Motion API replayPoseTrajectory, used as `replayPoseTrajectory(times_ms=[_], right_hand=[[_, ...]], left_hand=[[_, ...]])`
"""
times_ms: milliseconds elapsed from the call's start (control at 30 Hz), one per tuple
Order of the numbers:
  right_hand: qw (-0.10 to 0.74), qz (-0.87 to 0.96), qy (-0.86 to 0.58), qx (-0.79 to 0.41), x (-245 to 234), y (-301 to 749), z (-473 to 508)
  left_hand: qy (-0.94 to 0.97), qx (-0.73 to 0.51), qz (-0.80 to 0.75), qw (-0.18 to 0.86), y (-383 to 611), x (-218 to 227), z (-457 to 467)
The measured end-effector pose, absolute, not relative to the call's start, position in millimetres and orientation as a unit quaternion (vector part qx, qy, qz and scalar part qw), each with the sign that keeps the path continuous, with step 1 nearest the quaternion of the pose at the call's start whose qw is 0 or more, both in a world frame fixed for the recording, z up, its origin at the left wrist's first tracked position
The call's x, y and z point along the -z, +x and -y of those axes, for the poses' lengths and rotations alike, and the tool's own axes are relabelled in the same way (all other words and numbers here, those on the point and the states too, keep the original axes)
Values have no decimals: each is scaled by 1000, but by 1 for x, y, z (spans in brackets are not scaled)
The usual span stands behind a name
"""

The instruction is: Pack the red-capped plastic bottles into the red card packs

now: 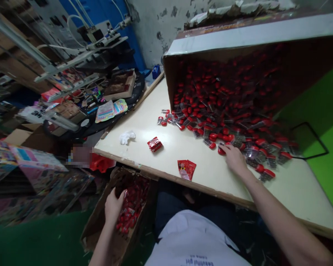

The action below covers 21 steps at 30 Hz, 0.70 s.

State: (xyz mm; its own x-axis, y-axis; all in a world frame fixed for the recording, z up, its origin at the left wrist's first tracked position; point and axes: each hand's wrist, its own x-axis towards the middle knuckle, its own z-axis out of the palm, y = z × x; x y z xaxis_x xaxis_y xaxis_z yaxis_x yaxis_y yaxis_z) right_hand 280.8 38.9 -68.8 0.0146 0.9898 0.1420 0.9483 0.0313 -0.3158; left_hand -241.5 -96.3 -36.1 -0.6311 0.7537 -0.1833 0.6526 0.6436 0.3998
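Note:
A large cardboard carton (211, 62) lies tipped on its side at the far end of the cream table (291, 188), spilling several small clear packets with red caps (255, 151) across the tabletop. My right hand (234, 159) rests among them, its fingertips on one red-capped packet (221, 150). Two red foil sachets (154, 144) (187, 169) lie nearer the table's front edge. Below that edge, my left hand (114, 205) reaches into a low cardboard box (100, 229) filled with red packets (133, 203). Its fingers partly hide what lies under them.
A crumpled white glove or tissue (127, 137) lies on the table. A pixelated blurred patch (80, 155) and a red object (101, 163) sit left of the table. Shelves with printed cards, tubing and machinery (86, 48) stand at the back left. Green flooring (322, 118) lies right.

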Motion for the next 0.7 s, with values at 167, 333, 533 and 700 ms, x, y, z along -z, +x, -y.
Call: replayPoseTrajectory(times_ms=[167, 333, 533, 700], right_hand=[[121, 742, -658, -25, 92, 290, -47], [151, 793, -588, -39, 95, 279, -22], [183, 801, -569, -37, 87, 249, 7], [291, 733, -595, -156, 81, 225, 9]], left_hand=[[492, -302, -756, 309, -131, 33, 43], [563, -200, -744, 298, -29, 53, -1], [496, -237, -737, 392, -19, 70, -10], [497, -268, -712, 417, -22, 69, -6]])
